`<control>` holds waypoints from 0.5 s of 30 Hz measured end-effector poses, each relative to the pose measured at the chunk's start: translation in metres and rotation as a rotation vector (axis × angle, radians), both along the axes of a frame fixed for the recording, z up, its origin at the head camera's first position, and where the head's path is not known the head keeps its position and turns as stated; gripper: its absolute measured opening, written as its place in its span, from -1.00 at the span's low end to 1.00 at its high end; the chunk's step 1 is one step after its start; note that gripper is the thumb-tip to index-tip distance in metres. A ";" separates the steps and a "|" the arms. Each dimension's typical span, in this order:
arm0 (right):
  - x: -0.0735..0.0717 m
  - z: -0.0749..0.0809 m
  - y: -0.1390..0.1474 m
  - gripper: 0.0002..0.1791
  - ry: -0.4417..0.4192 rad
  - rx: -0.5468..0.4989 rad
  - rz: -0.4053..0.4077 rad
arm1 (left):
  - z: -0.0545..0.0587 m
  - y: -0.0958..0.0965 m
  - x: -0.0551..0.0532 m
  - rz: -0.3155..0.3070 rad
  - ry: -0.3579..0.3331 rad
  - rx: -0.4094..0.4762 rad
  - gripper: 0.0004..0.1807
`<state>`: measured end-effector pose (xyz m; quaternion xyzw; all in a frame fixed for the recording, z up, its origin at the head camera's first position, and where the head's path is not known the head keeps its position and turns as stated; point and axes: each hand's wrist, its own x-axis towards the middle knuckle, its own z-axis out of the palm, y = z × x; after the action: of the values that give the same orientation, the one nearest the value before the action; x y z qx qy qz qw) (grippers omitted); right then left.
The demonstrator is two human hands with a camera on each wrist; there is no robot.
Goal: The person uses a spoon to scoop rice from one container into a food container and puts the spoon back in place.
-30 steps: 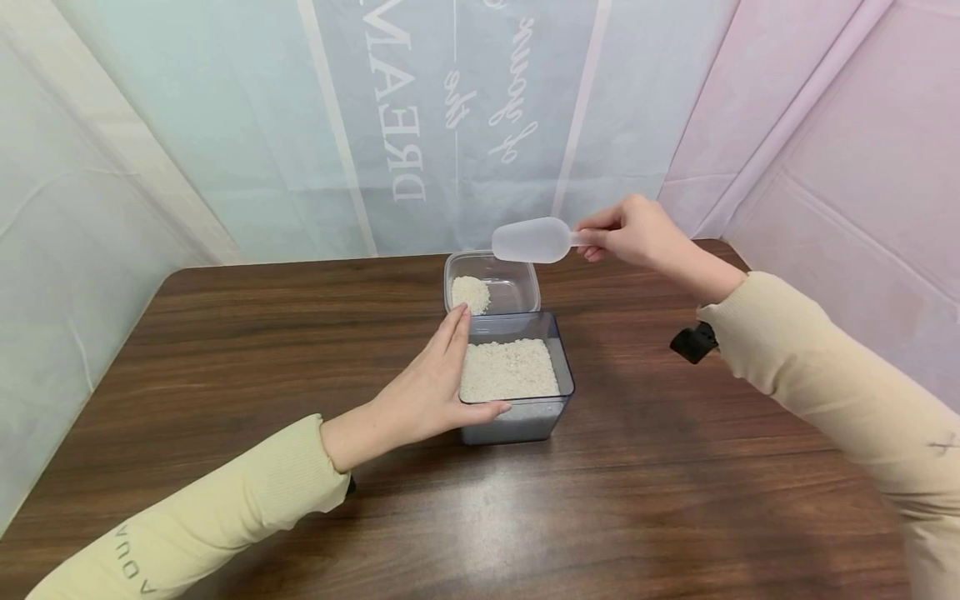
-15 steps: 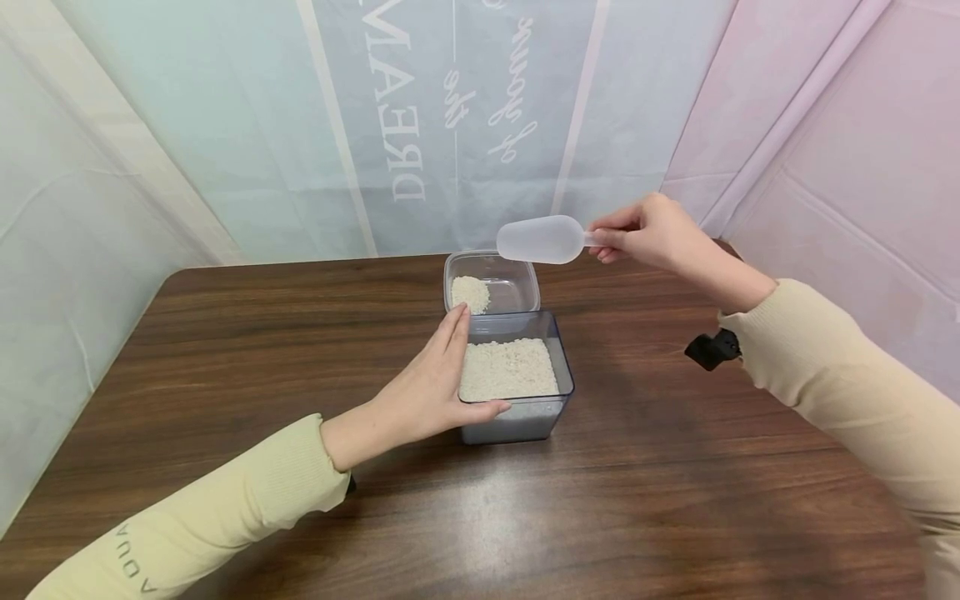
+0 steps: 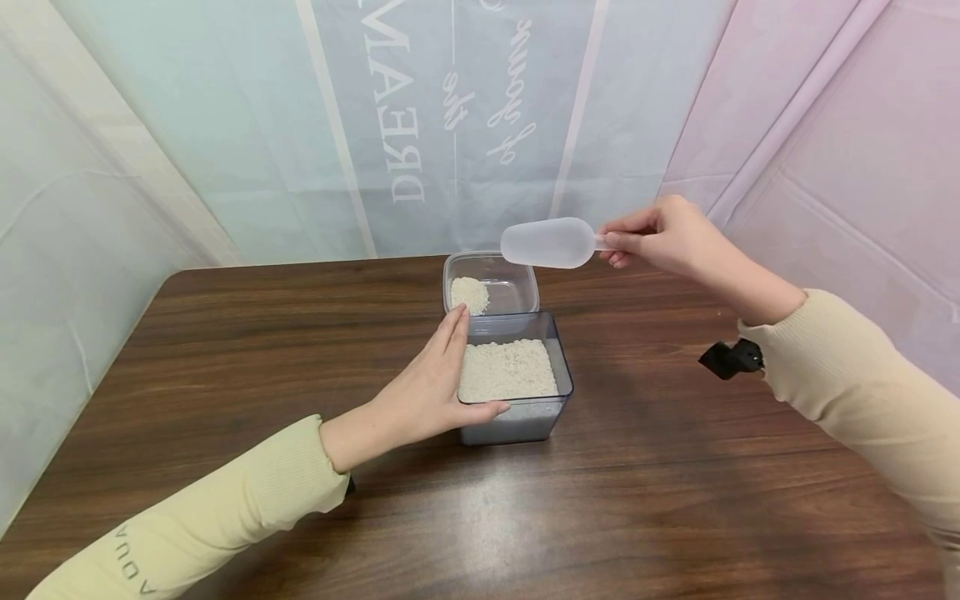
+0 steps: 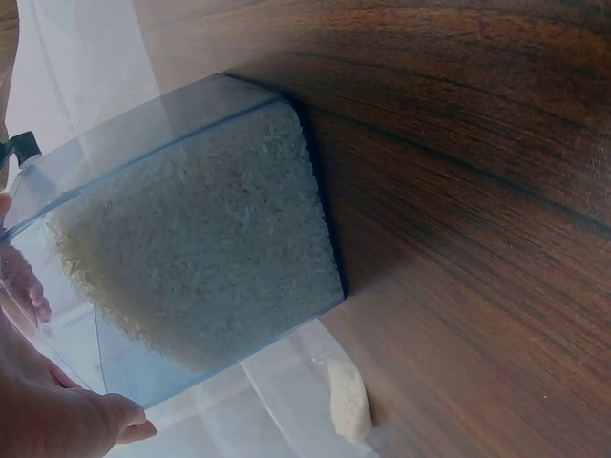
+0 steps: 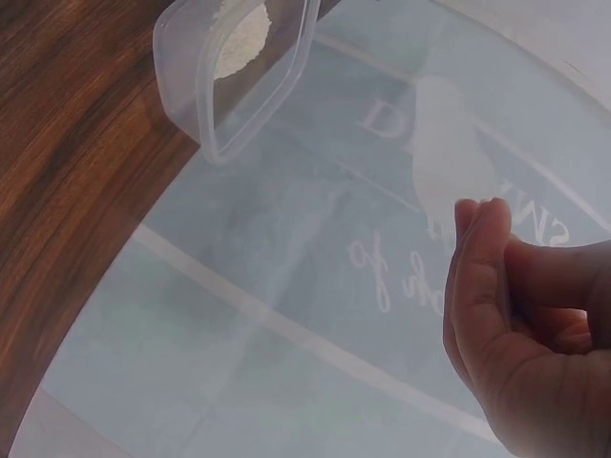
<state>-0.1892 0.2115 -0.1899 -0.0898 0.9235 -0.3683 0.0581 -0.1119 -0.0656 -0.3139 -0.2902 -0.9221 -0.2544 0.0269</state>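
In the head view, my left hand (image 3: 420,387) holds the left side of a tall blue-tinted clear container (image 3: 517,432), thumb across its front and fingers along its rim toward the far corner. White rice (image 3: 510,369) fills much of it, also visible through the wall in the left wrist view. My right hand (image 3: 660,237) pinches the handle of a translucent white scoop (image 3: 549,242) between thumb and fingers. The scoop is raised above and beyond a small clear plastic tub (image 3: 512,290), its bowl pointing left. No rice shows on it. The tub holds a small rice heap (image 3: 469,295) at its left.
The dark wood table (image 3: 285,333) bears both vessels, the tub directly behind the taller container. A pale printed curtain (image 3: 472,125) hangs along the table's far edge, with a pinkish one (image 3: 847,192) at the right.
My right hand and the scoop have shifted slightly to the right. The left hand, both vessels and the rice heap stay where they were.
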 end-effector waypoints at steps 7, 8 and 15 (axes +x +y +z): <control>0.007 0.003 0.002 -0.64 -0.007 -0.041 0.004 | -0.001 0.000 -0.001 0.003 0.003 -0.002 0.21; 0.008 0.003 0.003 -0.64 -0.008 -0.044 0.003 | -0.001 0.000 -0.001 0.004 0.002 -0.003 0.21; 0.015 0.006 0.005 -0.66 -0.011 -0.045 0.011 | 0.000 -0.001 0.000 0.002 0.007 0.002 0.19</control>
<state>-0.1743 0.2161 -0.1843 -0.0942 0.9141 -0.3893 0.0629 -0.1120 -0.0664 -0.3136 -0.2903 -0.9220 -0.2545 0.0306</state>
